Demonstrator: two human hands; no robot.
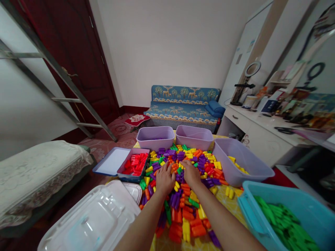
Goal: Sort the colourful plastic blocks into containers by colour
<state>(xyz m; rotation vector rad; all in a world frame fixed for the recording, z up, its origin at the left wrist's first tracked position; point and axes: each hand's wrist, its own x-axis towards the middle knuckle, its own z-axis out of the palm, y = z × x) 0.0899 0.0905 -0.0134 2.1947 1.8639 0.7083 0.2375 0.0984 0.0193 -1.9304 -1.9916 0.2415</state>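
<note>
On glossy tubular pcs [185,190] rest L hand [165,178], R hand [192,173]

Loose pieces [175,199] mix purple, orange, red, yellow and green over a yellow tablecloth [231,206] with pale crossing lines. The far left bin [155,143], far middle bin [195,141] and right bin [226,169] are all pale lilac; yellow pieces [232,159] colour the last, while the first seems to show some purple, though its wall hides most. Near right, a turquoise tub [250,211] surrounds bright green pieces [282,218]. On the left, red pieces [136,163] glow beside a whitish lid [112,161] edged in blue. Beyond, the blue sofa cover [183,93] bears tan deer, trees and cream scalloped bands; the red stool cover [137,120] carries a white flower.
</note>
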